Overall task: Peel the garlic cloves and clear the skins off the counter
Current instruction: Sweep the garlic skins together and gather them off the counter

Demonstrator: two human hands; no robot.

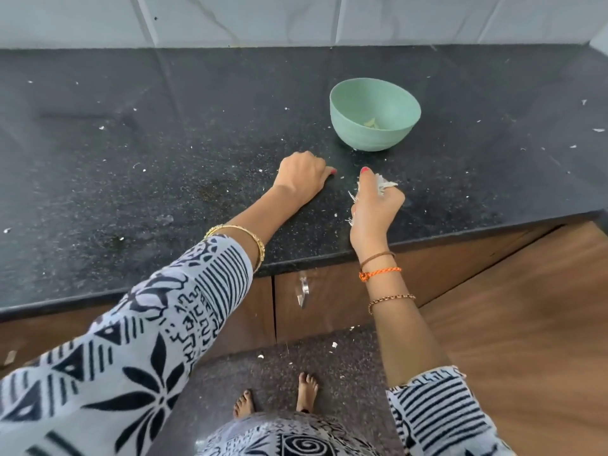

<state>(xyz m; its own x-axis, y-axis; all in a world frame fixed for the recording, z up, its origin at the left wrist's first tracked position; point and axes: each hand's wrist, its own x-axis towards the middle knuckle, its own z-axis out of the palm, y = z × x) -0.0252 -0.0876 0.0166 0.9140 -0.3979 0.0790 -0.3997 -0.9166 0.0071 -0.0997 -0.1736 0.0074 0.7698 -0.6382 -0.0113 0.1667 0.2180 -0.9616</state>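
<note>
My right hand point(375, 209) hovers over the black counter point(131, 179) near its front edge, closed around a bunch of white garlic skins point(383, 186) that stick out between the fingers. My left hand point(301, 177) rests on the counter just to its left, fingers curled, fingertips touching the surface. Behind them stands a green bowl point(375, 115) with a few peeled garlic cloves point(371, 123) at its bottom. Small skin flakes point(102, 128) lie scattered across the counter.
A white tiled wall point(296, 18) backs the counter. Wooden cabinet fronts point(329, 297) with a metal handle point(304, 291) sit below the edge. Skin scraps point(334, 344) lie on the floor near my bare feet. More flakes point(598, 130) lie at the counter's far right.
</note>
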